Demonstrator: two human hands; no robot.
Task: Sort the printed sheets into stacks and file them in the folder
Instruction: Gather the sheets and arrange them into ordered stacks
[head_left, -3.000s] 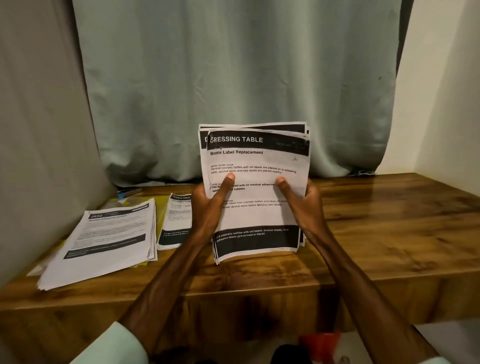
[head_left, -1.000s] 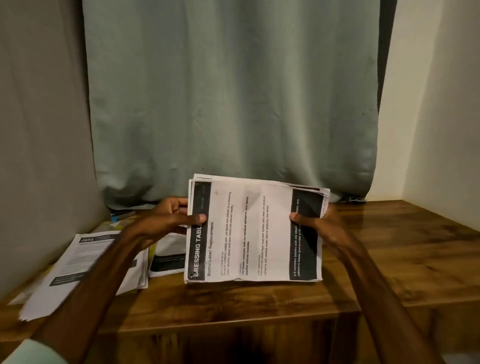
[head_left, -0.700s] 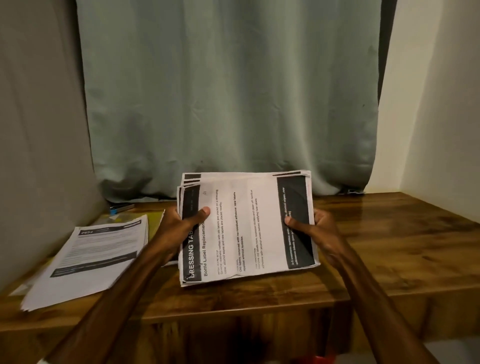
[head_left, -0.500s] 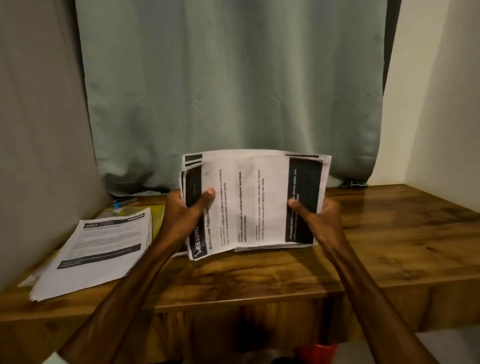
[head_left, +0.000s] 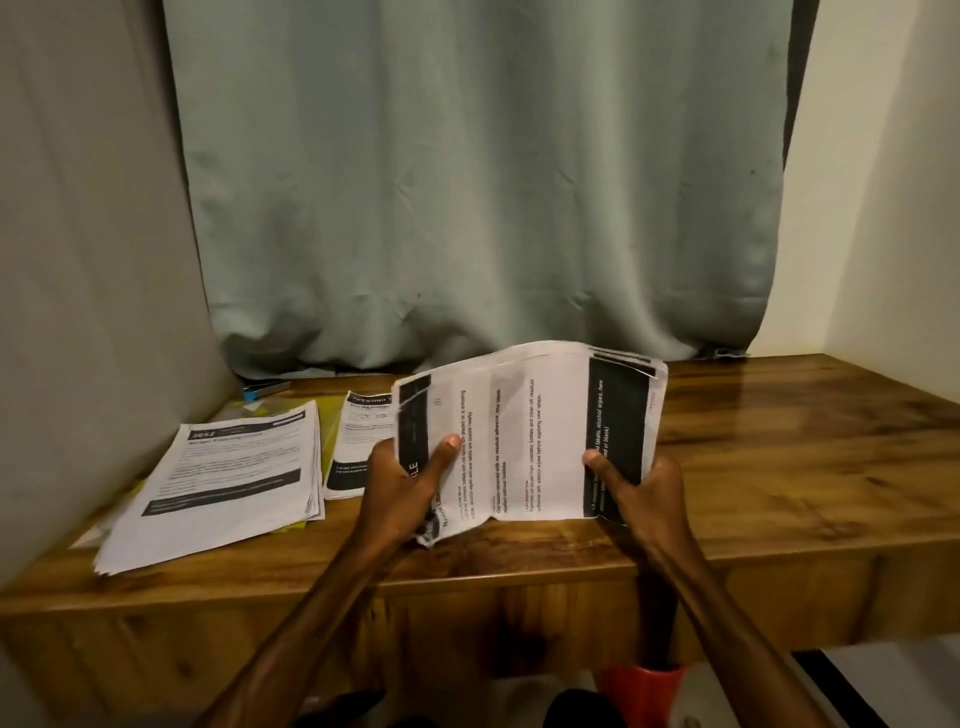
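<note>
Wooden tabletop (head_left: 779, 441): a yellow folder (head_left: 330, 426) shows only as slivers under the stack (head_left: 228, 478). Near its front edge the left hand (head_left: 400, 493) and right hand (head_left: 644, 493) each grip an end of the bowed sheets (head_left: 519, 441), thumbs in front.

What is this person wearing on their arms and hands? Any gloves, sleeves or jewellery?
Nothing that shows. The left hand and the right hand are bare, with no gloves or rings visible. The left forearm and the right forearm are uncovered as far as the picture reaches, with no sleeve, watch or bracelet in view. The thumbnails look short and unpainted.
</note>
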